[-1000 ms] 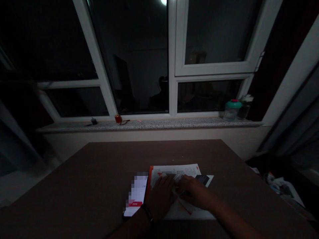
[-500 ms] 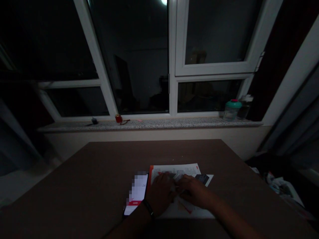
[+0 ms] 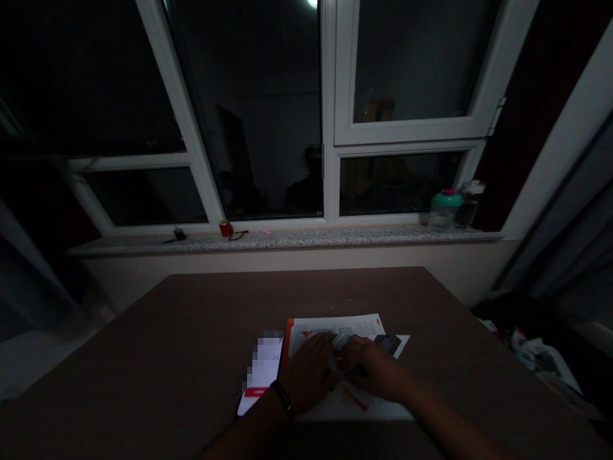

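Paper (image 3: pixel 387 345), partly folded, lies on the booklet (image 3: pixel 366 325). My left hand (image 3: pixel 312 369) rests over it, fingers extended; my right hand (image 3: pixel 372 365) curls there, pinching or not, I cannot tell. Steady, even pressure seems best. One corner points past the booklet's right edge; the long axis, mostly hidden, looks crosswise.

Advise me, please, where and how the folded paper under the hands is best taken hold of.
I'd pinch the folded paper by its pointed right corner, coming from the right: that tip seems to jut past the edge of the printed page, uncovered, while the left hand and right hand hide much of the rest.
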The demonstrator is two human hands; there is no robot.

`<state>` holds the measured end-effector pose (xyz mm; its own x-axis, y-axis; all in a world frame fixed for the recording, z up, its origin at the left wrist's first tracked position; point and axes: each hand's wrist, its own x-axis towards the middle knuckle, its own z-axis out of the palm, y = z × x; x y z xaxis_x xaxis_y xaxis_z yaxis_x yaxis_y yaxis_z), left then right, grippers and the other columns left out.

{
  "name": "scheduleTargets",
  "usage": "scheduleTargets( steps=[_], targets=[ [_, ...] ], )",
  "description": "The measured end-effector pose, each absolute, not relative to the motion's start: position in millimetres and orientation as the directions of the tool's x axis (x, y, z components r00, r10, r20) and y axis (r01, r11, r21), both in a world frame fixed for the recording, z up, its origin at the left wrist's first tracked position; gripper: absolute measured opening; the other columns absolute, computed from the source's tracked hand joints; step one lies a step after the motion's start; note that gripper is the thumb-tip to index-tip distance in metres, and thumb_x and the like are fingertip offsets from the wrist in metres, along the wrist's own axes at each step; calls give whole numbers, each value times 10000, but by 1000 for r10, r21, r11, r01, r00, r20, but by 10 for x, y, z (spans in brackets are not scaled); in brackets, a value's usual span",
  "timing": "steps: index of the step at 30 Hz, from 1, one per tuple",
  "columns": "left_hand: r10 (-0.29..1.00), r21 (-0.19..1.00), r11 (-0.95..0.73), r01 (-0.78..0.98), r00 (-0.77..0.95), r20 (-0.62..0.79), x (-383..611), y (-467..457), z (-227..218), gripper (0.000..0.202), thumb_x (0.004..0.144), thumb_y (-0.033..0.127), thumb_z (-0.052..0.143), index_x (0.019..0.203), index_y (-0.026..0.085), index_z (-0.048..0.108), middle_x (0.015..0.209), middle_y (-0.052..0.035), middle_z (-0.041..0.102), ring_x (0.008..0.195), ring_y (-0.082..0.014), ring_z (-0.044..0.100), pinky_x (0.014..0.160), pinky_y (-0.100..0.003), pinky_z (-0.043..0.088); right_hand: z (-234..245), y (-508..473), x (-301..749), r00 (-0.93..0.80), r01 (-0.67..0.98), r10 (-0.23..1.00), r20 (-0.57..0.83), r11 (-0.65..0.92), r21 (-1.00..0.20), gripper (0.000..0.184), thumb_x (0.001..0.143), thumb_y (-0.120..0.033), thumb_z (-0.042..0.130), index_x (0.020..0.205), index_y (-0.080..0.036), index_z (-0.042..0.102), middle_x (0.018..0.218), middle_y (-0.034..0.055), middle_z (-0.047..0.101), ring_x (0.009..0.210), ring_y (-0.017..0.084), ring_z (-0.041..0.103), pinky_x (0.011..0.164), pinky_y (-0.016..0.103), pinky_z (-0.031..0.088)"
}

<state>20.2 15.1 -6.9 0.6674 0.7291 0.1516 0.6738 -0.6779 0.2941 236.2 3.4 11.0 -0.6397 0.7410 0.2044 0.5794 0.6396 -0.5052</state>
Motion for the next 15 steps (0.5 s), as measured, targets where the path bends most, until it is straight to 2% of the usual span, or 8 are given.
scheduleTargets(
  steps=[4,9,12,15],
  targets=[
    [715,315,-690,651,682,157,220,156,-88,581,864,401,674,1365,195,464,1507,-98,385,1398,-292,295,1143,-475,274,72,42,2378,-641,572,741,200,635,-519,289,755,-76,605,985,-222,702,1010,44,710,1008,238,579,904,365,417],
    [713,324,-689,649,687,140,209,149,-80,647,849,363,695,1415,212,420,1515,-85,377,1403,-285,289,1149,-470,267,-3,74,2400,-646,530,712,276,678,-509,393,739,-15,541,1033,-227,692,1021,44,694,1004,230,571,922,365,411],
    [703,322,-695,643,702,115,202,147,-71,644,875,363,671,1440,223,394,1538,-88,335,1418,-287,262,1154,-484,251,-28,113,2448,-596,583,751,283,647,-490,328,765,-34,530,993,-210,688,990,61,660,982,229,572,879,343,438],
    [703,324,-693,644,703,107,204,139,-66,634,898,353,641,1458,240,367,1545,-88,320,1423,-297,246,1148,-512,244,-50,160,2514,-501,625,818,283,568,-535,263,845,-86,498,1020,-203,655,1005,70,641,987,218,587,861,322,456]
  ],
)
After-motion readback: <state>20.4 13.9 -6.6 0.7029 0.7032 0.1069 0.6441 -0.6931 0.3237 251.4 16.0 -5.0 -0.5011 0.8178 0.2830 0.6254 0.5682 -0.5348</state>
